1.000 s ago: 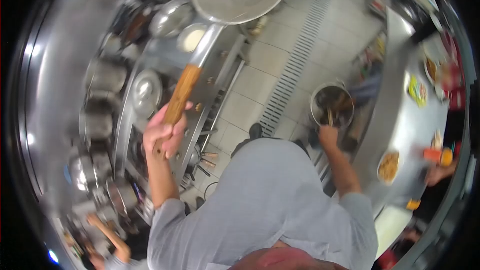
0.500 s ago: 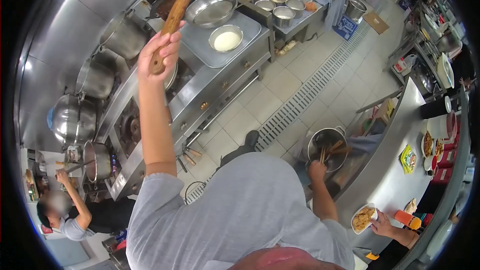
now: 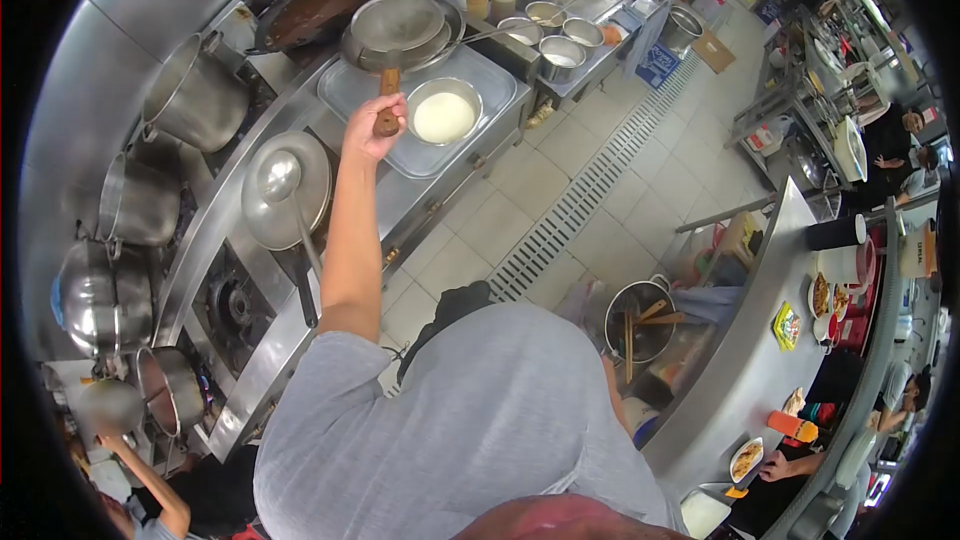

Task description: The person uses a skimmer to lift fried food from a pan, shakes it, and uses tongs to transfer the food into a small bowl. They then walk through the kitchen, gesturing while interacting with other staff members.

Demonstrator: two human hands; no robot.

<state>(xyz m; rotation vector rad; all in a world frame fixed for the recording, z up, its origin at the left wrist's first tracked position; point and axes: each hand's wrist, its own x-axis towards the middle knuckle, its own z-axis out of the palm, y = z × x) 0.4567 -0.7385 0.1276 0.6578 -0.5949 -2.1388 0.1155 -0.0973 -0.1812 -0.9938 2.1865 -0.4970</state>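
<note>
My left hand (image 3: pixel 375 127) is closed round the wooden handle of a round metal strainer (image 3: pixel 397 20). The strainer's head lies over a wide steel pan (image 3: pixel 452 37) at the back of the metal tray (image 3: pixel 412 162). Beside my fingers, a steel bowl of white liquid (image 3: pixel 443 112) stands on the same tray. Low at my right side, my right hand (image 3: pixel 609 370) is mostly hidden by my body, its fingers out of sight. It is nearest to a deep pot (image 3: pixel 612 325) holding chopsticks (image 3: pixel 628 348) and wooden-handled utensils (image 3: pixel 660 317).
A ladle (image 3: pixel 279 177) rests on a domed lid (image 3: pixel 262 218) on the stove. Large pots (image 3: pixel 195 95) line the wall at left, where another person (image 3: pixel 160 490) works. On the right counter (image 3: pixel 735 380), a person's hand (image 3: pixel 775 466) is beside a dish of food (image 3: pixel 746 460).
My left hand has lowered the strainer from raised in front of me to over the steel pan. My right hand has let go of the utensils in the pot and drawn back.
</note>
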